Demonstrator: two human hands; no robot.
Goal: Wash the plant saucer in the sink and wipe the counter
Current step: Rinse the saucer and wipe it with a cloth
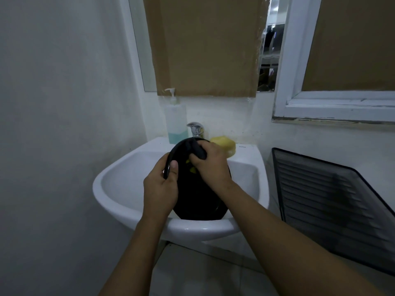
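Gripping the black plant saucer by its left rim, the left hand tilts it over the white sink, while the right hand presses a dark cloth against its upper face.

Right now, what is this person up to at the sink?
A person holds a black plant saucer tilted over the white sink. The left hand grips its rim, while the right hand rubs its inside with a dark cloth. A yellow sponge and soap bottle sit by the tap.
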